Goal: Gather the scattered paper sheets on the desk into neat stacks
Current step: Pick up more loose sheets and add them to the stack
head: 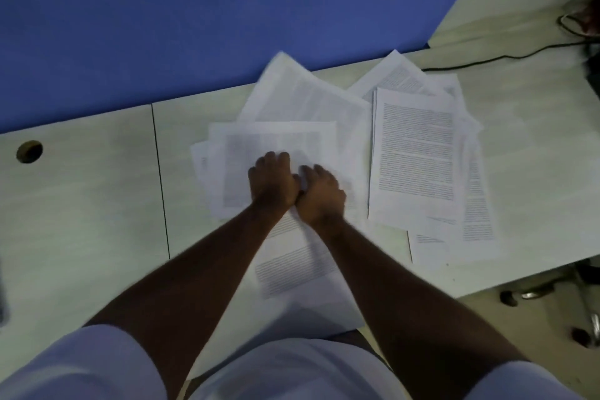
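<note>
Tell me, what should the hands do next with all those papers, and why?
Probably slide the middle sheet toward the body. Both the left hand and the right hand rest on it, close together, while other papers lie fanned at angles on the desk. Pulling this one in would start a stack.

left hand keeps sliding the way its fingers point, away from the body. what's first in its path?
The left hand rests on the middle sheet. Straight ahead lies the tilted sheet that overlaps the desk's far edge, then the blue partition. Depth is hard to judge here.
</note>
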